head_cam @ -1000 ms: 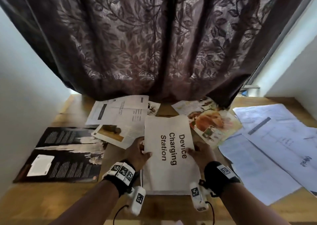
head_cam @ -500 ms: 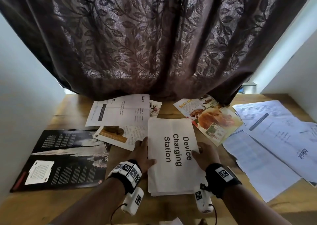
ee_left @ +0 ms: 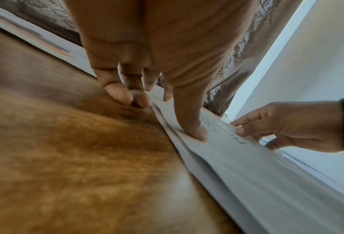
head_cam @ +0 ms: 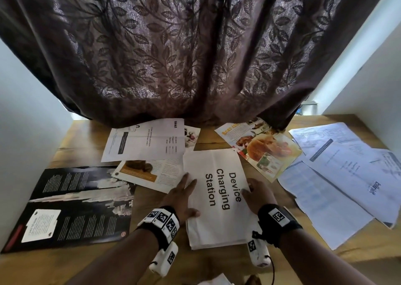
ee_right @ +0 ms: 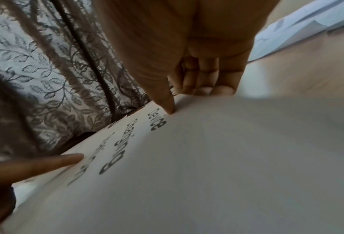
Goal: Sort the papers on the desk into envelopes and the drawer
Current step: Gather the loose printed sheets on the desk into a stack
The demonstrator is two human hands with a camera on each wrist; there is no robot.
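Note:
A stack of white sheets (head_cam: pixel 217 226) topped by one printed "Device Charging Station" lies flat mid-desk. My left hand (head_cam: pixel 180 195) rests across its left edge. The left thumb (ee_left: pixel 193 129) presses on the top sheet, and the other fingertips (ee_left: pixel 119 95) touch the wood beside the edge. My right hand (head_cam: pixel 256 195) holds the right edge. Its thumb (ee_right: pixel 167 104) is on top near the word "Device", with its fingers (ee_right: pixel 211 88) curled at the edge. In the left wrist view the stack (ee_left: pixel 267 174) shows several layered sheets.
On the wooden desk (head_cam: pixel 152 263) lie a black brochure (head_cam: pixel 71 206) at left, a white printout (head_cam: pixel 147 141) and an orange-banded leaflet (head_cam: pixel 152 171) behind it. A food flyer (head_cam: pixel 267 147) and several loose sheets (head_cam: pixel 336 176) lie at right. A dark curtain (head_cam: pixel 195 56) hangs behind, with walls on both sides.
The stack has settled a little farther from me on the desk. My left fingers have straightened along its left edge. My right hand stays on the right edge.

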